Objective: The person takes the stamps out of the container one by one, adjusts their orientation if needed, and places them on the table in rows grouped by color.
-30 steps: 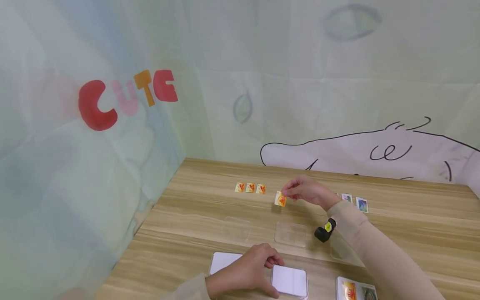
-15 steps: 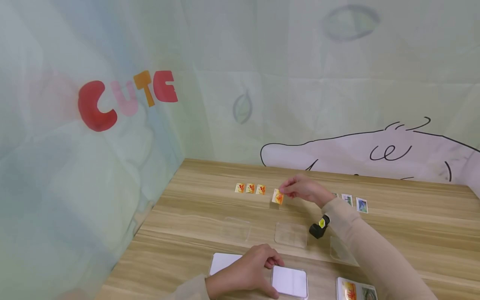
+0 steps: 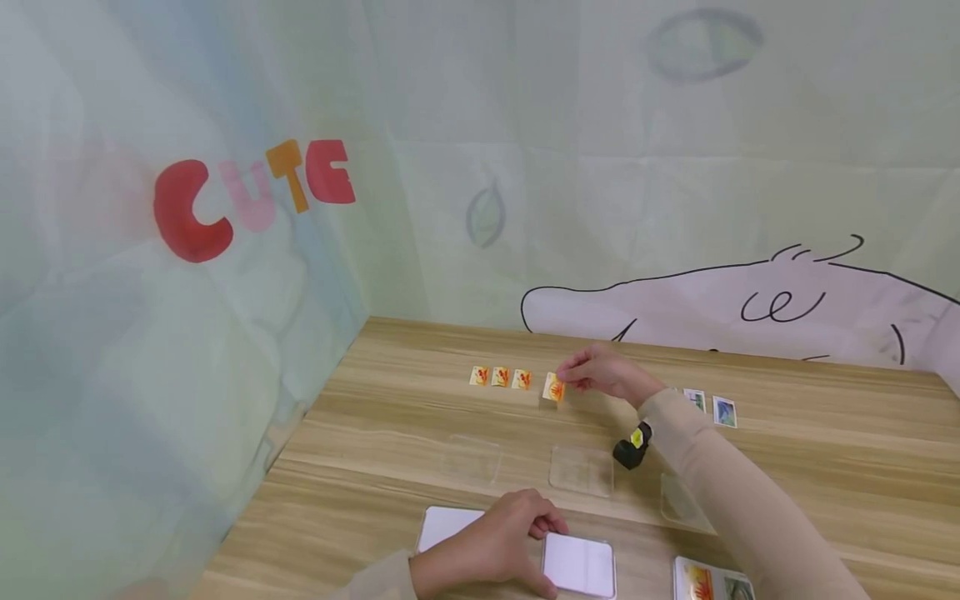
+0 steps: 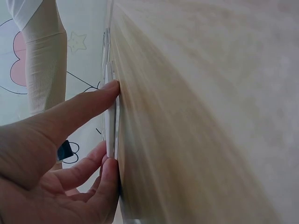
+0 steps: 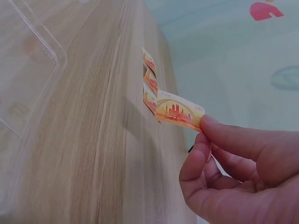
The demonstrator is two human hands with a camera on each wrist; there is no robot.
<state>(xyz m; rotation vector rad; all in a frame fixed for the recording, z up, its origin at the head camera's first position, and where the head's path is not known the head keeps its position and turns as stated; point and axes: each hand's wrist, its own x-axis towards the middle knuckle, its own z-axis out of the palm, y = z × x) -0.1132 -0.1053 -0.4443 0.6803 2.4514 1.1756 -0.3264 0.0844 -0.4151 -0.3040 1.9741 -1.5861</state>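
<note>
Between thumb and fingertips, my right hand [image 3: 609, 373] pinches an orange and yellow postage stamp [image 5: 177, 110] by its edge, just above the table. The right wrist view shows a city skyline and "1.20" printed on it. A row of three similar orange stamps [image 3: 500, 377] lies to the left of the held one. Nearer to me, my left hand [image 3: 498, 537] grips a stack of white cards in a clear case [image 3: 579, 565] along its left side. In the left wrist view, thumb and fingers [image 4: 110, 175] hold its edges close to the table.
Clear plastic lids [image 3: 581, 471] lie across the middle of the wooden table [image 3: 375, 425]. Another white stack [image 3: 447, 525] is partly behind my left hand. At front right is a case with printed stamps [image 3: 708, 579]. More stamps [image 3: 724, 412] lie beyond the right sleeve.
My right hand has moved slightly left and away from me with the stamp, toward the row of three. The left hand has stayed on the white stack.
</note>
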